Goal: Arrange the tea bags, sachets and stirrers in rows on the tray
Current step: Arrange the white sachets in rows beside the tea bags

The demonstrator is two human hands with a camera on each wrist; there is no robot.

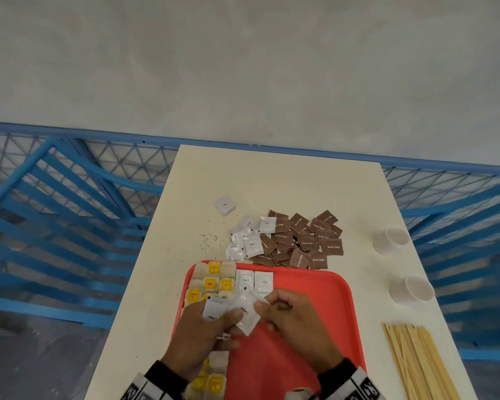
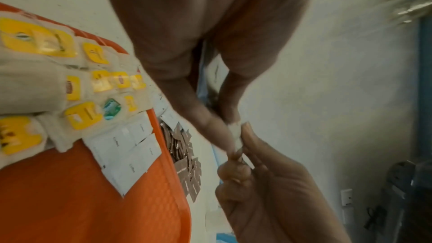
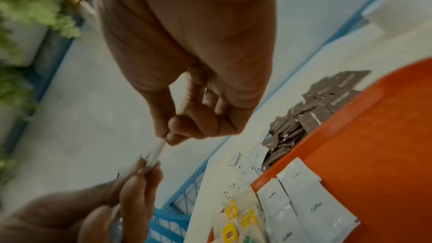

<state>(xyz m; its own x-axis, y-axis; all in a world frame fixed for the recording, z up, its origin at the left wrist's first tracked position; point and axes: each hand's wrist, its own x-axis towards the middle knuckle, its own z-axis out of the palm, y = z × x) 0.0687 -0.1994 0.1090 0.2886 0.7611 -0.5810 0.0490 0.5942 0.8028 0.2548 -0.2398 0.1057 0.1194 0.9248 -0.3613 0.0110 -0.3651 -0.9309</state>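
A red tray lies on the near part of the white table. Tea bags with yellow tags fill its left side, and more tea bags lie by my left wrist. Beside them lie two white coffee sachets. Above the tray my left hand grips a small stack of white sachets. My right hand pinches one white sachet of that stack at its edge. In the wrist views the same sachet sits between both hands' fingertips.
Beyond the tray lie loose white sachets, a pile of brown sugar sachets and one lone white sachet. Two paper cups stand at the right edge. Wooden stirrers lie near right. Tea crumbs dot the table.
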